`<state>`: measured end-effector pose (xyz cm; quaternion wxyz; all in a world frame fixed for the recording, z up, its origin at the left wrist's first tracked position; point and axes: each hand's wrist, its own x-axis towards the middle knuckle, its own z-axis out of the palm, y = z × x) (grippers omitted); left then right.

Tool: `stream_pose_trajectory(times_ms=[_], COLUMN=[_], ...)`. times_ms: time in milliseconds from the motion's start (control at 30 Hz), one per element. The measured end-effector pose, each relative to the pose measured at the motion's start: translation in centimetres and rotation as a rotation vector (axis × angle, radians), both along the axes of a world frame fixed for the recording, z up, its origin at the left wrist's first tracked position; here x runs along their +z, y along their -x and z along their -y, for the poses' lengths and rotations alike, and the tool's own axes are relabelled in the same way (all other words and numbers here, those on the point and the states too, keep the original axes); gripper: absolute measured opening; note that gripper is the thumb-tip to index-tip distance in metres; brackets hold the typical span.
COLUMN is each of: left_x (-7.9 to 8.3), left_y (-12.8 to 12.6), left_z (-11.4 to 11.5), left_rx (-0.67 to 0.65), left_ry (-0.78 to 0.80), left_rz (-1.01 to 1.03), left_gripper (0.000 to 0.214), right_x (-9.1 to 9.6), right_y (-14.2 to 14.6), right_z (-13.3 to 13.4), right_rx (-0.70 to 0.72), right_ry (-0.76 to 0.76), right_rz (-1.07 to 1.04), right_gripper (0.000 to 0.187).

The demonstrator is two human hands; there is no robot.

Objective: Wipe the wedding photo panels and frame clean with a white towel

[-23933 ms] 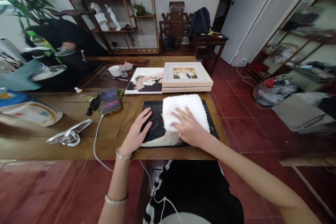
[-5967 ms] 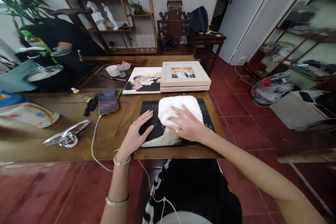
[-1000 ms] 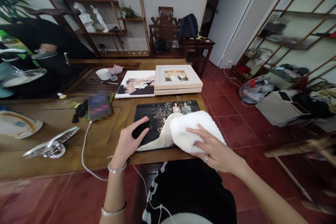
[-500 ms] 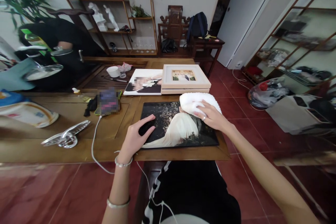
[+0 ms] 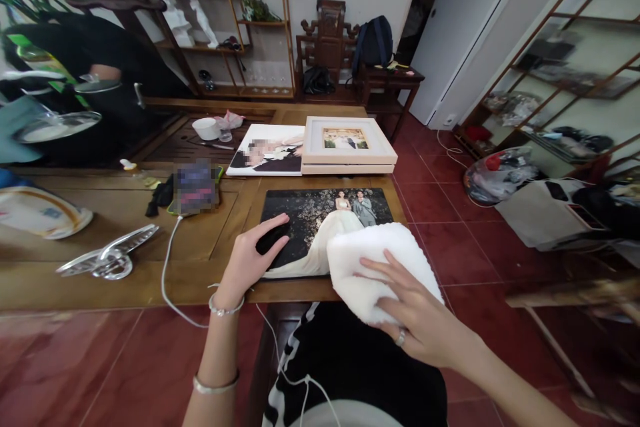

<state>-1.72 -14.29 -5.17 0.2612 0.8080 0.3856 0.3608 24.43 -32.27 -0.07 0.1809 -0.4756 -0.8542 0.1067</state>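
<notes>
A dark wedding photo panel (image 5: 320, 217) lies flat near the front edge of the wooden table (image 5: 295, 291). My left hand (image 5: 250, 250) rests at its left edge, thumb and fingers spread apart. A fluffy white cloth (image 5: 355, 263) covers the panel's lower right corner and hangs over the table edge. My right hand (image 5: 417, 313) grips that cloth, fingers pressed on top of it. The couple at the panel's top right shows uncovered. Behind the panel, a light framed photo (image 5: 347, 140) sits on another frame, beside a white-edged photo print (image 5: 265, 153).
To the left are a silver hair claw clip (image 5: 110, 257), a phone (image 5: 196, 187) with a white cable (image 5: 173, 280), and a white-blue packet (image 5: 45, 213). A white cup (image 5: 206, 128) stands farther back. A person in black (image 5: 135, 60) sits at the far left.
My right hand has drawn the cloth from the panel's top right corner toward me and down over its front edge, uncovering the couple. My left hand stays at the left edge. The view shifted slightly.
</notes>
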Motion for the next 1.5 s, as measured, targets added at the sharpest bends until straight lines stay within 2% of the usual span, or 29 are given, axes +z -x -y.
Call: stream_pose_trajectory(times_ms=[100,333,433,500,567,800,933,1067,1367,1500], left_x=[0.0,0.0,0.1,0.1,0.0,-0.1,0.0,-0.1,-0.1,-0.1], left_y=[0.1,0.0,0.0,0.0,0.0,0.0,0.1,0.2,0.1,0.1], left_z=[0.0,0.1,0.1,0.1,0.1,0.1,0.1,0.1,0.0,0.0], left_rx=[-0.004,-0.014,-0.009,-0.002,0.003,-0.001,-0.008,-0.008,-0.014,-0.01], left_ry=[0.002,0.014,0.017,0.023,0.03,0.018,0.01,0.015,0.027,0.04], left_rz=[0.002,0.016,0.015,0.016,0.02,0.005,0.002,-0.001,0.008,0.006], left_gripper=[0.038,0.038,0.037,0.037,0.037,0.037,0.038,0.037,0.036,0.036], right_x=[0.0,-0.7,-1.4,-1.8,-2.1,-1.4,-1.1,-1.1,-2.0,-2.1], right_y=[-0.3,-2.3,-2.7,-2.6,-2.0,2.1,3.5,2.8,0.5,0.6], right_z=[-2.4,-11.7,-13.7,-13.8,-12.8,-4.8,-2.9,-4.8,-14.4,-15.9], right_rx=[-0.023,-0.093,-0.137,-0.158,-0.157,-0.036,0.042,0.033,-0.11,-0.139], right_ry=[0.003,-0.059,-0.105,-0.147,-0.174,-0.128,-0.059,-0.076,-0.201,-0.206], right_rz=[-0.023,-0.023,-0.018,-0.016,-0.014,-0.006,0.003,-0.018,0.077,0.127], right_gripper=[0.016,0.026,0.027,0.027,0.026,0.018,0.018,0.022,0.032,0.032])
